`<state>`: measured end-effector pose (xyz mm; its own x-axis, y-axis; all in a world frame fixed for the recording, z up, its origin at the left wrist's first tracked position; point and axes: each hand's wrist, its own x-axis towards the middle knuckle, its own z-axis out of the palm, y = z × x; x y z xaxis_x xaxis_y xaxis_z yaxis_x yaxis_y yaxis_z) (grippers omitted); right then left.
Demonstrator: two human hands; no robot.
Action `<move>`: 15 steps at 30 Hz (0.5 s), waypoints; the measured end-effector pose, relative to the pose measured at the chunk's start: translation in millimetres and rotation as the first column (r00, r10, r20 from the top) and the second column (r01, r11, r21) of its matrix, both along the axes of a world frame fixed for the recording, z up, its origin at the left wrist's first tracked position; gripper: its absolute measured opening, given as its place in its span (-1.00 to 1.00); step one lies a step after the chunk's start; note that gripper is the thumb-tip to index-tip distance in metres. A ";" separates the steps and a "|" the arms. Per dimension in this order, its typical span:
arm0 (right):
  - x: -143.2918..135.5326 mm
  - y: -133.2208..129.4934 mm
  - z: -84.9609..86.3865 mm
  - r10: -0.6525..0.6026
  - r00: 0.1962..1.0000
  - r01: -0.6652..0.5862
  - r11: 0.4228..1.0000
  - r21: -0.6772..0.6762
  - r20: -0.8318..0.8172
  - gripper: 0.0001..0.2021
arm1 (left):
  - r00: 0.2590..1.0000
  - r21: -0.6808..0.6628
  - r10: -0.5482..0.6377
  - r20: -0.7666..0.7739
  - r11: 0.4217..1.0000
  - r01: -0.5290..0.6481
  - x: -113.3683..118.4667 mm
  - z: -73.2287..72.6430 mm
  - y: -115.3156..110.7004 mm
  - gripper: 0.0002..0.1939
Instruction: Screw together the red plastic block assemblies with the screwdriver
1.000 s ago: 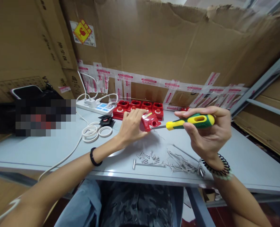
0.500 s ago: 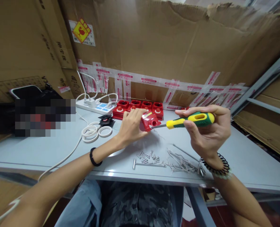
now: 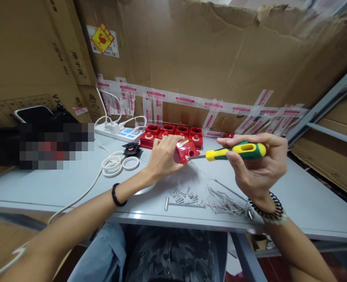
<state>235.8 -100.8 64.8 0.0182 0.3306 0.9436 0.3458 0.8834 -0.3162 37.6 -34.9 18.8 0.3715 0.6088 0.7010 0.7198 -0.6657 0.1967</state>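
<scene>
My left hand [image 3: 164,156] is wrapped round a small red block [image 3: 186,151] and holds it tilted above the table. A round hole shows in the block's face. In my right hand [image 3: 258,168] is a screwdriver with a yellow and green handle [image 3: 236,151]; my fingers close round that handle. The screwdriver's shaft points left, and its tip meets the lower right edge of the red block. Behind my left hand stands a row of several red blocks [image 3: 150,138] with round openings. Whether a screw sits at the tip is too small to tell.
Loose screws [image 3: 179,193], a metal T-handled tool [image 3: 185,204] and a tangle of thin strips [image 3: 224,201] lie near the front edge. White rings [image 3: 130,163], a black piece [image 3: 132,149], a power strip [image 3: 119,132] and a cable are to the left. Cardboard [image 3: 191,51] stands behind.
The fingers of my right hand have shifted slightly on the screwdriver handle, and the handle has turned a little. My left hand and the red block are nearly unchanged.
</scene>
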 end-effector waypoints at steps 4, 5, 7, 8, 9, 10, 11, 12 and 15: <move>-5.9 -4.9 -1.6 -0.096 0.993 0.089 0.991 0.096 0.075 -0.58 | 1.000 0.020 0.015 -0.025 1.000 -0.014 0.8 -0.2 -0.1 -0.45; -7.0 -6.1 -2.3 -0.121 0.987 0.107 0.986 0.127 0.106 -0.55 | 0.999 0.027 0.016 -0.031 1.000 -0.015 1.0 -0.5 -0.1 -0.45; -7.7 -7.7 -3.8 -0.179 0.971 0.148 0.970 0.191 0.157 -0.52 | 0.999 0.037 0.017 -0.037 0.999 -0.015 1.3 -1.4 0.1 -0.45; -7.3 -8.1 -4.6 -0.217 0.960 0.176 0.959 0.221 0.176 -0.52 | 0.999 0.041 0.017 -0.039 0.999 -0.016 1.3 -1.8 0.3 -0.45; -6.5 -8.3 -5.2 -0.263 0.948 0.215 0.944 0.249 0.181 -0.54 | 0.999 0.044 0.018 -0.041 0.999 -0.017 1.2 -2.1 0.5 -0.45; -5.2 -8.3 -5.8 -0.317 0.932 0.263 0.926 0.272 0.178 -0.56 | 0.999 0.048 0.020 -0.043 0.999 -0.018 1.1 -2.3 0.7 -0.45; -3.6 -8.3 -6.4 -0.377 0.910 0.319 0.902 0.292 0.172 -0.59 | 0.999 0.051 0.023 -0.043 0.998 -0.021 1.0 -2.4 0.9 -0.44; -1.8 -8.2 -6.8 -0.441 0.881 0.376 0.873 0.312 0.171 -0.62 | 0.999 0.053 0.026 -0.041 0.998 -0.024 0.9 -2.4 1.1 -0.44; 3.1 -9.1 -7.4 -0.604 0.770 0.504 0.773 0.385 0.206 -0.68 | 0.999 0.045 0.034 -0.032 0.998 -0.032 0.7 -1.9 0.6 -0.43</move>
<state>238.9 -109.9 57.4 -0.1890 0.0631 0.9799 0.8352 0.5351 0.1266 38.3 -34.3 16.9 0.3750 0.5896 0.7154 0.7471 -0.6491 0.1433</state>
